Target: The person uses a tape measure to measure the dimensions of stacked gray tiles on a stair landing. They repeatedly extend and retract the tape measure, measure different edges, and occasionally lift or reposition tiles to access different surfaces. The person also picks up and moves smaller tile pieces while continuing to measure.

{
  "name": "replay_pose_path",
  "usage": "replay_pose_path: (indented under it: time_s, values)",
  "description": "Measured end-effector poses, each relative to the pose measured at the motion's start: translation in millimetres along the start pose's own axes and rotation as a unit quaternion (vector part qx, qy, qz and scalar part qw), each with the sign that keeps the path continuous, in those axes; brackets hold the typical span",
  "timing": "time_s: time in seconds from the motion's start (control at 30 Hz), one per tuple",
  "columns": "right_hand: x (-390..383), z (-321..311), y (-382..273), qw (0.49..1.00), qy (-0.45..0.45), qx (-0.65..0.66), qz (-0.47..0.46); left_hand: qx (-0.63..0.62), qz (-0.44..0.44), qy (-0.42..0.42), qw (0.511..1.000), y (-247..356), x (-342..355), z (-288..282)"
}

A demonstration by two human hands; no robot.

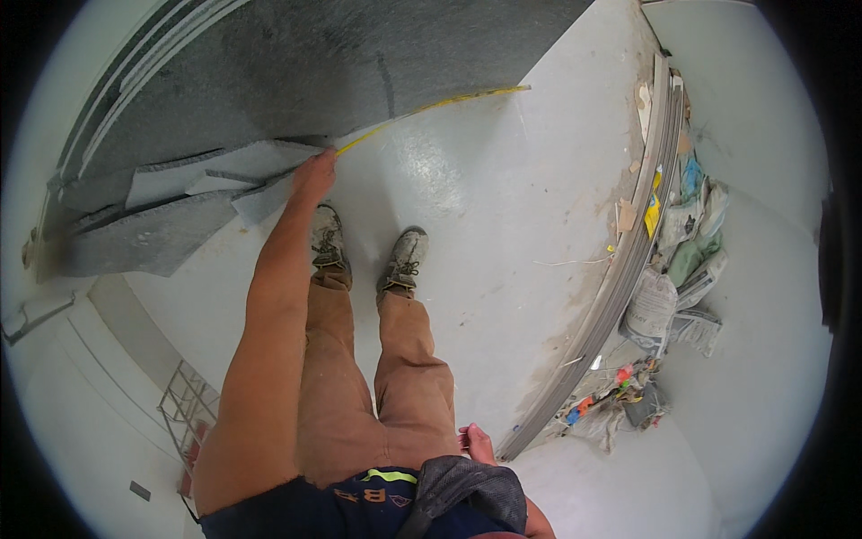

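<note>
My left hand point(314, 176), arm stretched out ahead, is closed on a yellow tape measure point(431, 105). Its blade runs from my fingers to the right, bowing along the lower edge of a large dark grey panel point(269, 72). Whether the blade touches the panel, I cannot tell. Beside my hand, on the left, lie broken grey panel pieces point(148, 238), stacked and overlapping. Down by my right hip is my right hand point(479, 443), its fingers curled in; a dark mesh fabric piece point(471, 485) covers part of that arm. What those fingers hold, if anything, is hidden.
My shoes point(402, 260) stand on a pale, smooth floor point(503, 242). Along the right, long grey strips point(620, 305) lie in a bundle, with crumpled sacks point(651, 310) and mixed debris beside the white wall. A metal rack point(184, 404) stands at the lower left.
</note>
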State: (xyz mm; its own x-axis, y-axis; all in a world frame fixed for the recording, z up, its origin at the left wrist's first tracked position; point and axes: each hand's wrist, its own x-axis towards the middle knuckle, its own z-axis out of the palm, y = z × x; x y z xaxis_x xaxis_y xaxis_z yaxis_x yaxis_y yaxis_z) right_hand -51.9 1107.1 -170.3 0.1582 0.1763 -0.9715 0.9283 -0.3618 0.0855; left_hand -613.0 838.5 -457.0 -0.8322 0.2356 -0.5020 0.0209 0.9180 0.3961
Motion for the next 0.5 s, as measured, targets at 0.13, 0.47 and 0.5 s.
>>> replay_pose_path:
  time_s: [0.13,0.47,0.5]
  values:
    - [-4.0,1.7,-5.6,1.0,0.012,-0.013,0.002,0.041,-0.033,-0.037,0.998,22.9,10.1,3.6]
    - [-7.5,2.6,-3.7,0.999,0.011,0.015,0.029,0.026,-0.043,-0.051,0.997,7.3,21.0,17.2]
    - [-7.5,2.9,-2.7,0.999,0.014,0.017,0.032,0.016,-0.044,-0.049,0.998,4.6,20.8,17.8]
